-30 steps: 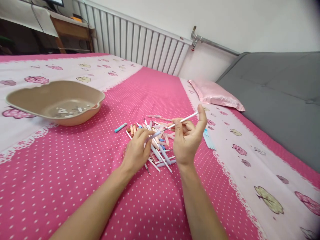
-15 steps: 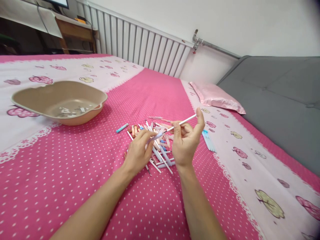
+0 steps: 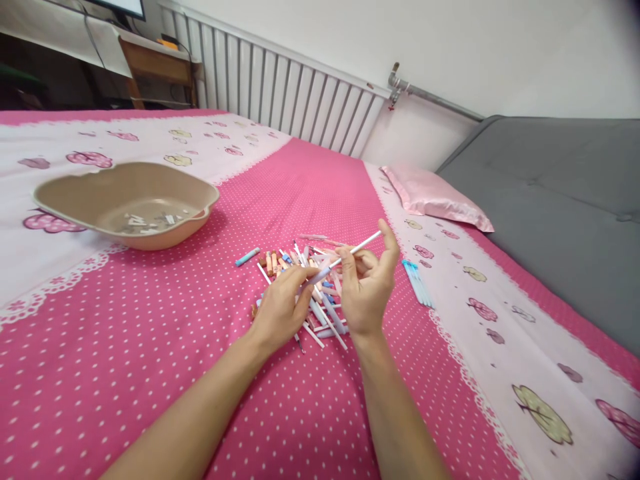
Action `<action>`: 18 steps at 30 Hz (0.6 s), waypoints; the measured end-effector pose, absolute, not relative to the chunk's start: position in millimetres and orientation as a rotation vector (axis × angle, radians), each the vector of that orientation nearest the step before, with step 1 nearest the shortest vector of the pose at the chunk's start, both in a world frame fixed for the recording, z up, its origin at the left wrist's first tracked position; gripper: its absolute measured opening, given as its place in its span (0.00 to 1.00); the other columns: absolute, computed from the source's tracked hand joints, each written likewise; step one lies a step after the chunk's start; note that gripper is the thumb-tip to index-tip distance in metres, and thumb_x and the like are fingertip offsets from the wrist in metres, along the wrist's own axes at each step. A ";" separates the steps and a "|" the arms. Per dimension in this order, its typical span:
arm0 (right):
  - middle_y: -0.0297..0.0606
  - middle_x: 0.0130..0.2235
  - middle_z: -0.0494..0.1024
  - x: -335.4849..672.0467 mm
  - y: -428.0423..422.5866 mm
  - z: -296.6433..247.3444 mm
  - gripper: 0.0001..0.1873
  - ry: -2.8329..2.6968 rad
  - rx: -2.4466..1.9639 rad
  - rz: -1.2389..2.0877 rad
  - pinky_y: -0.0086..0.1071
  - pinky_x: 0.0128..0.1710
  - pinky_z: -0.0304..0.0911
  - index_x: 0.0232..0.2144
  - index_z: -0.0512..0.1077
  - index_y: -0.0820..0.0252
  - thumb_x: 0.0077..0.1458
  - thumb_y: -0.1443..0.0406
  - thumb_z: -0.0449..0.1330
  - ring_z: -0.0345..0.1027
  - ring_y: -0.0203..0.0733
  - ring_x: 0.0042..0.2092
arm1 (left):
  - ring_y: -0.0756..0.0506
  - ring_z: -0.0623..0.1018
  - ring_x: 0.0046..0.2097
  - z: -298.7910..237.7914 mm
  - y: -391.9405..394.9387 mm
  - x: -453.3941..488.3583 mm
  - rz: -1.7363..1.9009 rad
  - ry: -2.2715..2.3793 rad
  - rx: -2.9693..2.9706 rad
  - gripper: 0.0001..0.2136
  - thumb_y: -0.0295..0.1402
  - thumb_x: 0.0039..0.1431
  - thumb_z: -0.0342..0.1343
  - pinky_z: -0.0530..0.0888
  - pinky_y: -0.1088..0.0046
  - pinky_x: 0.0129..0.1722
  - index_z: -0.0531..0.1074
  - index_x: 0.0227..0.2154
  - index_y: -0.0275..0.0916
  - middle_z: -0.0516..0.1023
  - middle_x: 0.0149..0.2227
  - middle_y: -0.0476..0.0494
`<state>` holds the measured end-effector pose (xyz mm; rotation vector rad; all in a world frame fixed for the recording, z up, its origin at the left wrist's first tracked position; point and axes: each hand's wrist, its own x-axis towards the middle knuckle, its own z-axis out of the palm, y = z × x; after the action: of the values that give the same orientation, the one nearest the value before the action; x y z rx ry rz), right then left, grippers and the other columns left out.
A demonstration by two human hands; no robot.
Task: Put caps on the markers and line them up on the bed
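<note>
Between thumb and fingers, my left hand (image 3: 284, 300) pinches a pale lilac pen barrel (image 3: 321, 275), its lower part hidden by the fingers. My right hand (image 3: 369, 287) grips a thin white pen refill (image 3: 364, 242), with the index finger at its upper end. The refill's lower tip is inside the open end of the barrel. Under both hands lies a loose pile of pen parts (image 3: 327, 319): white refills, pale barrels, and pink, blue and brown pieces. A turquoise pen piece (image 3: 247, 257) rests at the pile's left.
A beige basin (image 3: 127, 230) with small white and grey pieces inside stands on the left of the pink bedspread (image 3: 280, 413). Several light blue pens (image 3: 418, 283) lie side by side to the right. Farther off are a pink pillow (image 3: 437, 199), a grey headboard (image 3: 550, 193) and a white radiator (image 3: 285, 87).
My right hand has moved slightly down and left, sliding the refill deeper into the barrel; its dark tip no longer shows. My left hand still holds the barrel. The view has shifted slightly.
</note>
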<state>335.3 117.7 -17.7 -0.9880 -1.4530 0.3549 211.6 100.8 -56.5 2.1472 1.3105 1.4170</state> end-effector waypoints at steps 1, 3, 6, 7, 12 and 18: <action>0.31 0.26 0.67 335.4 117.7 -17.6 0.30 -1.445 -0.988 0.360 0.30 0.28 0.66 0.61 0.43 0.54 0.60 0.63 0.49 0.67 0.36 0.27 | 0.46 0.73 0.40 -56.5 100.6 211.7 1.411 1.304 2.157 0.10 0.24 0.58 0.47 0.70 0.69 0.41 0.67 0.41 0.38 0.74 0.38 0.43; 0.31 0.26 0.68 335.5 117.7 -17.5 0.30 -1.437 -0.987 0.370 0.31 0.28 0.66 0.61 0.43 0.53 0.60 0.63 0.50 0.67 0.36 0.27 | 0.47 0.73 0.40 -55.9 100.3 211.9 1.408 1.288 2.173 0.10 0.24 0.58 0.47 0.70 0.70 0.41 0.67 0.41 0.38 0.74 0.37 0.43; 0.31 0.26 0.68 335.8 118.0 -17.6 0.30 -1.425 -0.980 0.383 0.31 0.28 0.66 0.61 0.44 0.53 0.59 0.63 0.50 0.67 0.36 0.27 | 0.47 0.73 0.40 -54.3 100.0 211.9 1.403 1.271 2.165 0.10 0.23 0.58 0.46 0.70 0.70 0.41 0.67 0.41 0.38 0.73 0.37 0.43; 0.31 0.26 0.68 335.8 118.1 -17.6 0.30 -1.422 -0.972 0.391 0.30 0.28 0.66 0.61 0.44 0.54 0.59 0.63 0.50 0.67 0.36 0.27 | 0.47 0.72 0.40 -53.8 99.9 211.9 1.398 1.268 2.157 0.10 0.23 0.58 0.46 0.70 0.69 0.41 0.67 0.41 0.38 0.73 0.37 0.44; 0.33 0.30 0.72 333.8 117.5 -17.7 0.30 -1.422 -0.944 0.457 0.30 0.31 0.68 0.60 0.46 0.55 0.58 0.64 0.52 0.71 0.36 0.31 | 0.47 0.73 0.39 -51.9 99.3 212.0 1.400 1.285 2.089 0.10 0.24 0.59 0.46 0.70 0.69 0.40 0.68 0.41 0.38 0.74 0.37 0.44; 0.33 0.32 0.76 334.4 117.0 -19.2 0.27 -1.441 -0.963 0.489 0.30 0.31 0.70 0.58 0.54 0.55 0.57 0.63 0.54 0.72 0.36 0.32 | 0.47 0.73 0.38 -50.7 98.3 211.7 1.416 1.268 2.071 0.10 0.25 0.58 0.46 0.70 0.69 0.40 0.68 0.41 0.39 0.75 0.37 0.44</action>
<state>334.4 117.0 -19.2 -0.9631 -1.4413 0.4893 211.7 98.3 -50.7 2.0714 1.2676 1.4164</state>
